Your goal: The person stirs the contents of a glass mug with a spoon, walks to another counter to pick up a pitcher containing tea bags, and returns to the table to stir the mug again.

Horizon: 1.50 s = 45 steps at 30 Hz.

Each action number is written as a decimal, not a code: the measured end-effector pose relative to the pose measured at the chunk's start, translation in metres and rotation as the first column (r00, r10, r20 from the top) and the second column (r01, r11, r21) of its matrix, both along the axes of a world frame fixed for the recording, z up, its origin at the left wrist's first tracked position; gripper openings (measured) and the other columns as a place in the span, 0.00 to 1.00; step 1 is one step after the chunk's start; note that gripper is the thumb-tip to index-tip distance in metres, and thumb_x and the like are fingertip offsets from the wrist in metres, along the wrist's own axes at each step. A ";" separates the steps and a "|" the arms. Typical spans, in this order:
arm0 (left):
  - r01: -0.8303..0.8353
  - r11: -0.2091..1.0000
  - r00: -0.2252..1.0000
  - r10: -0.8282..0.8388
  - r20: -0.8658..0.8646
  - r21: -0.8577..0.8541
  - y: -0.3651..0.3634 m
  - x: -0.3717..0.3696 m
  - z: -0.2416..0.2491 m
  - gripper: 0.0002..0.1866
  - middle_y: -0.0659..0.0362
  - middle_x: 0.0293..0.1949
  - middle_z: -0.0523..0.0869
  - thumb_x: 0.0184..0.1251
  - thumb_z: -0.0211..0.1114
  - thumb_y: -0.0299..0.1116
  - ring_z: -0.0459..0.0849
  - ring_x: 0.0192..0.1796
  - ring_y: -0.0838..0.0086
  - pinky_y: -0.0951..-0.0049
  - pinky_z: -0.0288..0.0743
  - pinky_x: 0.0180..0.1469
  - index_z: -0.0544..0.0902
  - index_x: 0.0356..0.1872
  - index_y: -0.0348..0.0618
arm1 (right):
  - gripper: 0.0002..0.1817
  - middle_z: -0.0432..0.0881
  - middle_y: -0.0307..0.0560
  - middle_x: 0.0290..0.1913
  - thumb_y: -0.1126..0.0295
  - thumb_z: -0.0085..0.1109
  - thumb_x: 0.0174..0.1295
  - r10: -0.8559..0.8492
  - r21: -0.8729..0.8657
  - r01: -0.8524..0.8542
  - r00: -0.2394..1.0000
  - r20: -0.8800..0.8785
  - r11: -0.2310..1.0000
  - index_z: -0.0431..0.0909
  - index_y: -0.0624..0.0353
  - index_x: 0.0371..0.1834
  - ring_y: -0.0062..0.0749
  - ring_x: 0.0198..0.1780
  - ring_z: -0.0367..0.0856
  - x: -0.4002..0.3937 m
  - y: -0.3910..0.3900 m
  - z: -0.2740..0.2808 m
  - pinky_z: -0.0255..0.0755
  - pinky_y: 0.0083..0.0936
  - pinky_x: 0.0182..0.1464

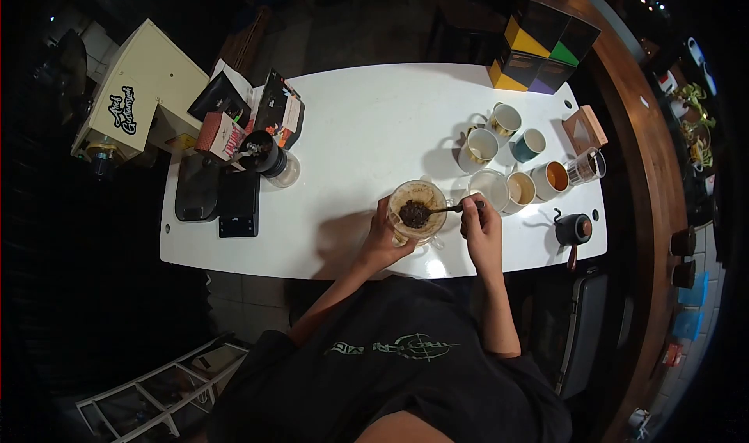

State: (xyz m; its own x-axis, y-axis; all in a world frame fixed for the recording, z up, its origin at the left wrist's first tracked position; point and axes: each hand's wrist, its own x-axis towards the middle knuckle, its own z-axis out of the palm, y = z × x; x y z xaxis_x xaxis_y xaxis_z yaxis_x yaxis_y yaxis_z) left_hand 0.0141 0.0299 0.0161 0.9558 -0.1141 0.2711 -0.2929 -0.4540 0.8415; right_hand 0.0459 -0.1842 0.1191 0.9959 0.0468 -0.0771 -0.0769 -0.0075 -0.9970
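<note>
My left hand (380, 242) is closed around the side of a coffee dripper (418, 189), lined with a stained filter. Dark wet coffee grounds (413, 214) lie at its bottom. A clear glass vessel seems to stand beneath the dripper, mostly hidden by it. From the right, my right hand (481, 228) grips the handle of a dark spoon (446, 208), whose tip reaches into the grounds. Just beyond that hand stand a clear glass cup (488, 187) and a cream mug (519, 191).
Several more mugs (477, 150) cluster on the white table (359, 131). A black gooseneck kettle (573, 229) sits at the right edge. Leftward are a hand grinder (264, 153), a black scale (239, 209), coffee bags (281, 108) and a cream machine (144, 92). Dark boxes (538, 41) stand far right.
</note>
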 end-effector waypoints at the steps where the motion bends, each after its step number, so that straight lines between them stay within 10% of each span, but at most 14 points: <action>1: 0.001 1.000 1.000 -0.001 -0.001 0.000 0.000 0.000 0.001 0.44 0.47 0.70 0.64 0.52 0.79 0.36 0.69 0.70 0.49 0.51 0.68 0.69 0.67 0.72 0.45 | 0.16 0.71 0.33 0.23 0.62 0.54 0.79 -0.001 0.000 0.001 1.000 -0.001 1.000 0.79 0.65 0.39 0.15 0.26 0.65 0.000 -0.001 0.001 0.57 0.20 0.29; 7: 0.003 0.998 1.000 -0.001 -0.029 0.067 0.001 -0.001 0.004 0.47 0.49 0.66 0.66 0.54 0.78 0.32 0.69 0.71 0.55 0.56 0.65 0.74 0.60 0.73 0.38 | 0.12 0.66 0.30 0.23 0.65 0.52 0.81 0.048 -0.074 -0.034 0.980 0.192 0.997 0.75 0.61 0.39 0.13 0.24 0.62 -0.006 0.003 0.023 0.55 0.17 0.25; 13: 0.008 0.999 0.998 -0.011 -0.061 -0.049 0.000 0.000 0.009 0.42 0.47 0.70 0.64 0.52 0.77 0.36 0.68 0.71 0.49 0.51 0.64 0.72 0.69 0.71 0.42 | 0.05 0.83 0.54 0.33 0.83 0.62 0.64 0.283 -0.481 -0.037 0.847 0.450 0.876 0.80 0.65 0.41 0.49 0.29 0.83 -0.019 0.007 0.058 0.73 0.35 0.31; 41: 0.032 0.999 0.999 -0.030 -0.042 0.033 0.001 0.002 0.000 0.45 0.48 0.69 0.64 0.52 0.77 0.35 0.66 0.73 0.49 0.51 0.63 0.73 0.66 0.73 0.43 | 0.04 0.82 0.52 0.30 0.74 0.61 0.70 0.240 -0.514 0.029 0.861 0.449 0.857 0.77 0.63 0.40 0.48 0.25 0.82 -0.020 0.017 0.034 0.72 0.38 0.28; 45: -0.009 0.998 0.998 0.013 -0.069 0.064 -0.001 0.000 0.002 0.44 0.47 0.66 0.66 0.53 0.77 0.33 0.69 0.70 0.52 0.54 0.64 0.74 0.65 0.72 0.39 | 0.07 0.78 0.50 0.23 0.72 0.58 0.74 0.133 -0.415 0.019 0.933 0.333 0.910 0.77 0.65 0.39 0.35 0.19 0.73 -0.015 0.012 0.028 0.65 0.32 0.25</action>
